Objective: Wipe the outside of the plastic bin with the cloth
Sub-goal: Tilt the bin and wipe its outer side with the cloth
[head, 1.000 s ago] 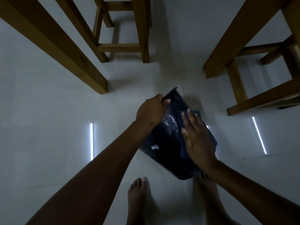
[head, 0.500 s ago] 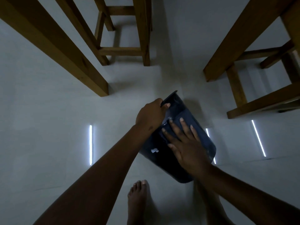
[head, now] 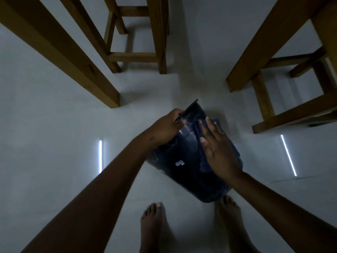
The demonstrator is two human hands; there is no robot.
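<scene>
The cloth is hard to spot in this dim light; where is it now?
In the head view, the cloth lies flat under the right hand, pressed on the tilted bin, right of the left hand gripping the rim.

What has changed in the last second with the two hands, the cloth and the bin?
The right hand swept the cloth across the bin's side toward the left hand, then back toward the right. It now lies flat on the cloth again, about where it began. The left hand stayed gripping the rim, and the bin stayed tilted above the floor, before the feet.
</scene>
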